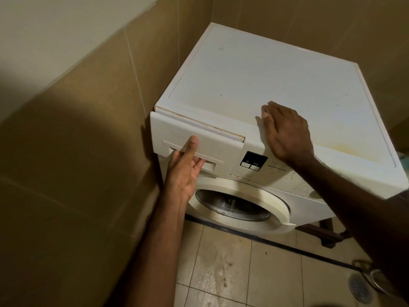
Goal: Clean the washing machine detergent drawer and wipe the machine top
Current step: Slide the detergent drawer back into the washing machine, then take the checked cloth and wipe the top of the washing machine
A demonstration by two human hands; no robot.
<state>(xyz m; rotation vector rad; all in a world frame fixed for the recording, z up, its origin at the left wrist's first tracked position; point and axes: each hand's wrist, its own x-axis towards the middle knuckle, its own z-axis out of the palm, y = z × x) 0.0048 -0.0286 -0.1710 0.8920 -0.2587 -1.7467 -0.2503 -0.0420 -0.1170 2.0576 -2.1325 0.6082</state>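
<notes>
At frame centre, the drawer [194, 138] stands slightly out of the washer [276, 173].
Left hand [183, 171] hooks fingers under its handle, thumb on front, likely to pull; right hand [285, 131] lies flat, fingers straight, on the stained top [265, 76], apparently bracing.

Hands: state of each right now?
Left hand: fingers hooked into the drawer handle recess, thumb on its front, gripping it.
Right hand: open, flat on the machine top.
</notes>
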